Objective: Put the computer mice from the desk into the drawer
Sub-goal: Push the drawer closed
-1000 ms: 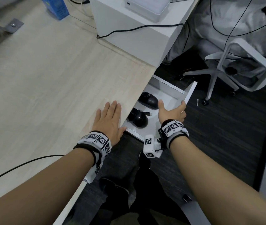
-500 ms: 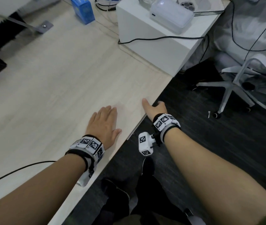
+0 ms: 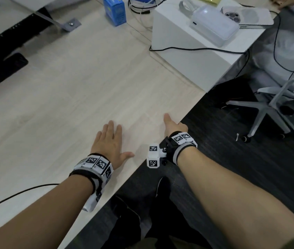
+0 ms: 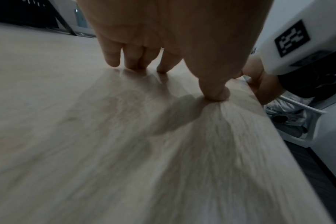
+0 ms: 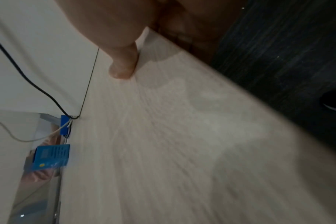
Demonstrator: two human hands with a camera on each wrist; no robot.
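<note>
1. My left hand (image 3: 111, 142) lies flat on the pale wood-grain desk (image 3: 61, 97), fingers straight and slightly spread, tips touching the top, nothing under them.
2. My right hand (image 3: 174, 125) sits at the desk's front edge, thumb (image 5: 123, 65) laid on top; the other fingers drop below the edge, so I can't tell how they're curled or if they've got hold of anything.
3. Mice and drawer: can't see either from any camera, so no idea on their looks or position.
4. Further back: a blue box (image 3: 114, 10) and a white block (image 3: 192, 51) with a black cable (image 3: 196, 49) across it.
5. White office chair (image 3: 277, 106) on the dark floor, off to the right.
</note>
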